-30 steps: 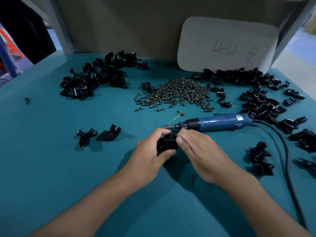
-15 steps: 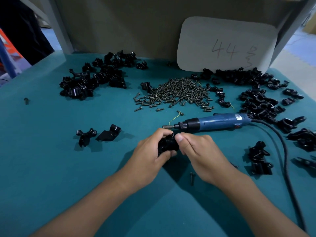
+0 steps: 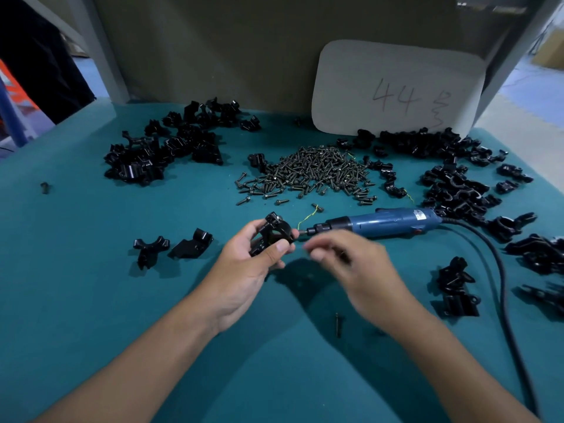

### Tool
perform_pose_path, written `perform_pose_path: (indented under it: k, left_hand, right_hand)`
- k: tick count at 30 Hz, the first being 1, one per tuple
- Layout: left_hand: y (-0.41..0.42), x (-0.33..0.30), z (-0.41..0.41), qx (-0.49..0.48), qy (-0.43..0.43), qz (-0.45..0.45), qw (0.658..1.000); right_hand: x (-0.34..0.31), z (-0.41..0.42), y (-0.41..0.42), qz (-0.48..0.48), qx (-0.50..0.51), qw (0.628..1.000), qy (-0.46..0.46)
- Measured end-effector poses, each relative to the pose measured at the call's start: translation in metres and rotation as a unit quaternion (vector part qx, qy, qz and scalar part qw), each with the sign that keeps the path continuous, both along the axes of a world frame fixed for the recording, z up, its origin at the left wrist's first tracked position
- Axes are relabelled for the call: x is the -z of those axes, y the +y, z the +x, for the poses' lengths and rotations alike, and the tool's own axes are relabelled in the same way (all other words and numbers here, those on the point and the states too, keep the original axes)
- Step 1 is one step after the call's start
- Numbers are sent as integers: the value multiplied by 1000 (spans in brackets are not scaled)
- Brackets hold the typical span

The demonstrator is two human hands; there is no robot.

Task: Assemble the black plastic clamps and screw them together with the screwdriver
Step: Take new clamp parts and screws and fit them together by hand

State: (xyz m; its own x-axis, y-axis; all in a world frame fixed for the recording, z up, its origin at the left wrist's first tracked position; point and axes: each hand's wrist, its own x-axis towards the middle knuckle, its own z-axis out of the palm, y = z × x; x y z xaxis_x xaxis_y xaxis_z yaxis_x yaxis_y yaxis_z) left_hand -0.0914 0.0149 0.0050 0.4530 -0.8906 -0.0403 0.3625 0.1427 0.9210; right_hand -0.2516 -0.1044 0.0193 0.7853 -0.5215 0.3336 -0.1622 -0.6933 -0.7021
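Note:
My left hand (image 3: 244,270) grips a black plastic clamp (image 3: 272,233), lifted a little off the teal table with a screw head showing on its top. My right hand (image 3: 351,264) is blurred with motion just right of the clamp and apart from it; its fingers look loosely curled and I cannot tell whether they hold anything. The blue electric screwdriver (image 3: 381,222) lies on the table just beyond my right hand, its bit pointing left towards the clamp. A pile of screws (image 3: 311,175) lies behind it. A single screw (image 3: 338,323) lies on the table below my right hand.
Heaps of black clamp parts lie at the back left (image 3: 158,151) and the right (image 3: 451,184). Two loose parts (image 3: 174,245) lie left of my left hand, and more (image 3: 456,288) at the right by the screwdriver's cable (image 3: 503,294). A white card (image 3: 396,87) leans on the back wall.
My left hand has lifted the clamp and turned it up to the left. My right hand has let go of it and drawn away to the right.

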Motion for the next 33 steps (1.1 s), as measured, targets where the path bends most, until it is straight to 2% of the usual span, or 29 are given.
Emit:
perform_pose_path:
  k: [2, 3, 7, 18, 21, 26, 33]
  left_hand:
    - [0, 0, 1, 11, 49, -13, 999]
    - [-1, 1, 1, 18, 63, -15, 998]
    - [0, 1, 1, 58, 60, -16, 996]
    - [4, -3, -3, 93, 40, 5, 995]
    - [4, -2, -3, 98, 53, 5, 994]
    - [5, -2, -2, 106, 52, 13, 993]
    - [3, -1, -11, 101, 34, 13, 994]
  right_hand:
    - [-7, -1, -1, 132, 10, 986, -103]
    - [-8, 0, 1, 165, 10, 977, -134]
    - [-8, 2, 9, 126, 38, 977, -166]
    - [-7, 3, 14, 156, 45, 974, -159]
    - [-8, 3, 16, 124, 56, 980, -142]
    - [-9, 0, 12, -5, 43, 997, -68]
    - [-14, 2, 11, -100, 40, 994, 36]
